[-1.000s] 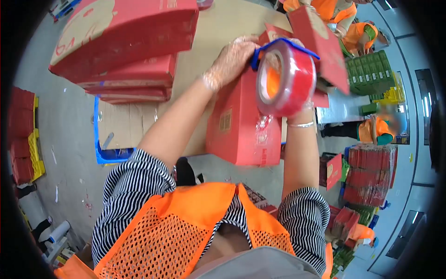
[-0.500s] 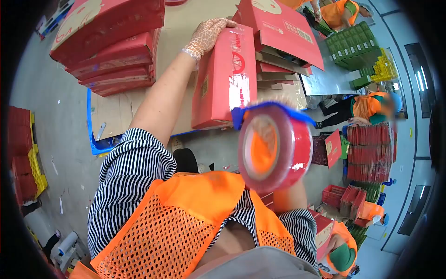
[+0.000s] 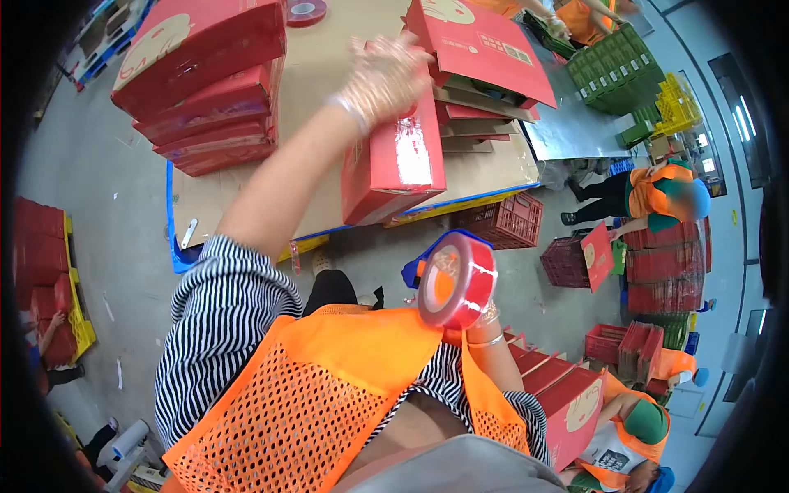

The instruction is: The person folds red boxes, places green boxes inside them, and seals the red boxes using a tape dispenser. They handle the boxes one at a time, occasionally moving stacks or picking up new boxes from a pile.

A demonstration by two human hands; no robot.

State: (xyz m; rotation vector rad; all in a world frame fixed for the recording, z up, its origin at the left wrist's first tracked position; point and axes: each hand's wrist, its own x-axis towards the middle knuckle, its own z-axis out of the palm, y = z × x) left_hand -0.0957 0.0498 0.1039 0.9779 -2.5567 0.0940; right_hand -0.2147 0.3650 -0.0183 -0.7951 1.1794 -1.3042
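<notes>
A closed red carton (image 3: 393, 168) stands on the cardboard-covered table, with a strip of shiny clear tape along its top. Just over its far end is my left hand (image 3: 382, 82) in a thin clear glove, fingers spread and somewhat blurred, holding nothing. Close to my chest, my right hand (image 3: 486, 316) grips a blue tape dispenser (image 3: 415, 271) loaded with a big roll of red-printed tape (image 3: 472, 283). The roll hides most of that hand's fingers.
Taped red cartons (image 3: 218, 107) are piled at the table's left. An open-flapped red carton (image 3: 493, 49) rests on flattened ones at right. A spare tape roll (image 3: 306, 11) and a utility knife (image 3: 190, 233) lie on the table. Co-workers in orange vests (image 3: 662, 193) stand to the right.
My left hand has lifted off the carton's far end. My right hand has drawn the tape dispenser down and back, away from the carton toward my chest.
</notes>
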